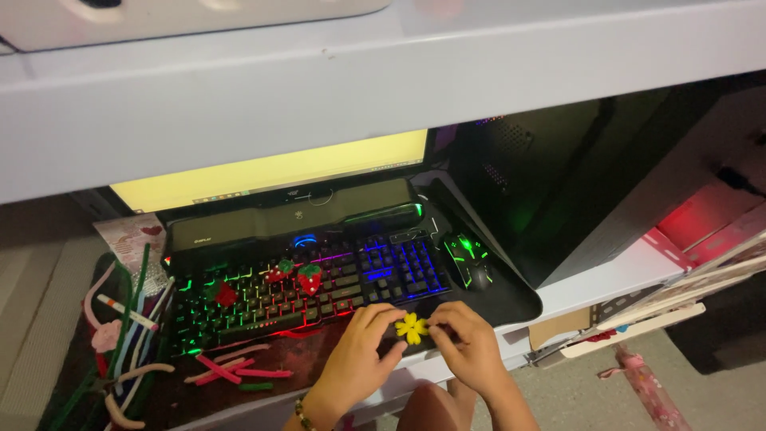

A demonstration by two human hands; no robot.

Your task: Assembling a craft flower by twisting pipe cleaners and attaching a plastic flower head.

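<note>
1. both hands pinch a small yellow flower (412,328) between them: the left hand (359,351) grasps its left petals with its fingertips, the right hand (471,347) grasps its right side.
2. flower sits flat, facing up, midway between the two hands, so neither is nearer; it has no long axis, being round with petals all about.
3. it is held just in front of the lit keyboard (311,291), near its front edge, over the desk (606,279).
4. loose pink fuzzy wire pieces (231,369) lie on the desk well to the left; a glowing mouse (468,259) sits behind the right hand.
</note>
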